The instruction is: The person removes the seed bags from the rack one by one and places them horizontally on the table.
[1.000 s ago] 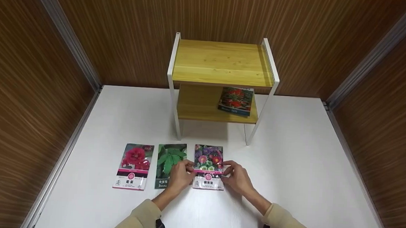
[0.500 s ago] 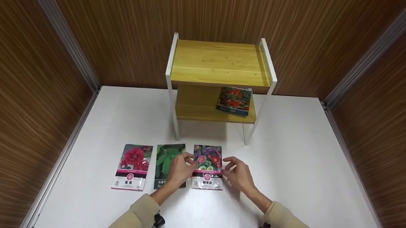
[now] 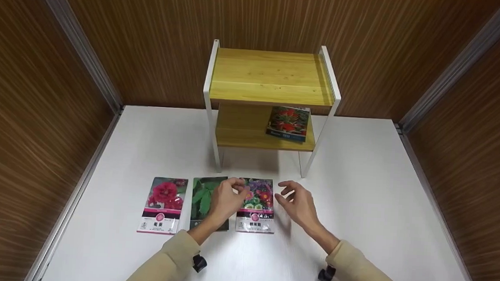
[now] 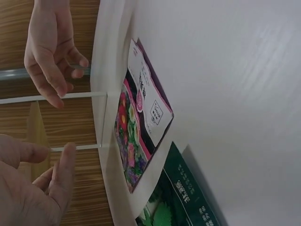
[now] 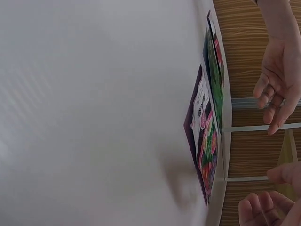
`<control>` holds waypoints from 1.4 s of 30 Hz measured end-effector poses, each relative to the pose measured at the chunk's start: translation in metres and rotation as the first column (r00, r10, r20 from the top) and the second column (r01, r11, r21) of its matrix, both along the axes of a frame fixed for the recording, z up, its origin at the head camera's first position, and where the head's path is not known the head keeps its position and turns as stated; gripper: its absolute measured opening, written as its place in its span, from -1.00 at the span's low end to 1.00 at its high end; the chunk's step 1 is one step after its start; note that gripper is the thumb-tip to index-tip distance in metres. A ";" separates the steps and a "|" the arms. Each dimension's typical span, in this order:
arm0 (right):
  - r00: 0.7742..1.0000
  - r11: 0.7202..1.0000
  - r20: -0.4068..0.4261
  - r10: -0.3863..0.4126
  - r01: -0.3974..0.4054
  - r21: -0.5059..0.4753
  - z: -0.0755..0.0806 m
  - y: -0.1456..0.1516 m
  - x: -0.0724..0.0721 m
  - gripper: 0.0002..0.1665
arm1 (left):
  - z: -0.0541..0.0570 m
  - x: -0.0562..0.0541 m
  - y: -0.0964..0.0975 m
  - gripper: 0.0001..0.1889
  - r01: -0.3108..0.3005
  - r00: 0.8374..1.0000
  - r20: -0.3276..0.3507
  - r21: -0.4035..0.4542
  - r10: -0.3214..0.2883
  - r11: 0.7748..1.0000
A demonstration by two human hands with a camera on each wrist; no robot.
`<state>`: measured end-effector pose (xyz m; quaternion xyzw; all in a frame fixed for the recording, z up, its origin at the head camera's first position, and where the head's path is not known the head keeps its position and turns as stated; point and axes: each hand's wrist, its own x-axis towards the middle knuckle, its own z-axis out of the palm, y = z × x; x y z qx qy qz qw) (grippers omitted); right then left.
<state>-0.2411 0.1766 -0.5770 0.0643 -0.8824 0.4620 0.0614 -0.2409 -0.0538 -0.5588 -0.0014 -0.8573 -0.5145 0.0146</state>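
A seed packet with mixed daisy-like flowers (image 3: 255,219) lies flat on the white table, between my two hands. My left hand (image 3: 227,200) hovers above its left edge and the neighbouring green-leaf seed packet (image 3: 201,198), partly covering both. Off the packet's right edge, my right hand (image 3: 301,204) hangs in the air with loosely bent fingers. Both wrist views show the hands raised off the table and holding nothing; the daisy packet (image 4: 153,113) is apart from them. Farther left lies a seed packet with a pink-red flower (image 3: 163,204).
Behind the packets stands a small two-tier shelf (image 3: 275,77) with wooden boards and white side frames. On its lower board, toward the right, a red-flowered seed packet (image 3: 288,123) lies slightly turned. Wood-grain walls (image 3: 160,44) enclose the white table (image 3: 373,187) at the back and sides.
Both hands have let go of the daisy packet's edges and risen, moving slightly away toward the shelf. The packets stay in place on the table.
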 end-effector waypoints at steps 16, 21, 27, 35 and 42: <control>0.982 0.994 -0.190 -0.006 0.027 0.104 0.021 -0.001 -0.015 -0.67 | 0.029 -0.023 0.017 -0.78 -0.050 0.997 -0.056 0.004 0.050 0.999; 0.963 0.990 -0.268 0.000 0.038 0.139 0.024 -0.002 -0.022 -0.67 | 0.038 -0.029 0.021 -0.80 -0.060 0.996 -0.062 0.026 0.061 0.998; 0.949 0.981 -0.314 -0.001 0.061 0.183 0.030 -0.001 -0.030 -0.65 | 0.046 -0.038 0.027 -0.79 -0.049 0.996 -0.069 0.062 0.053 0.997; 0.925 0.976 -0.379 -0.009 0.090 0.198 0.041 0.001 -0.043 -0.67 | 0.053 -0.050 0.032 -0.81 -0.057 0.992 -0.110 0.061 0.064 0.996; 0.908 0.976 -0.419 -0.023 0.110 0.186 0.052 0.002 -0.053 -0.66 | 0.061 -0.062 0.035 -0.82 -0.036 0.993 -0.110 0.098 0.047 0.995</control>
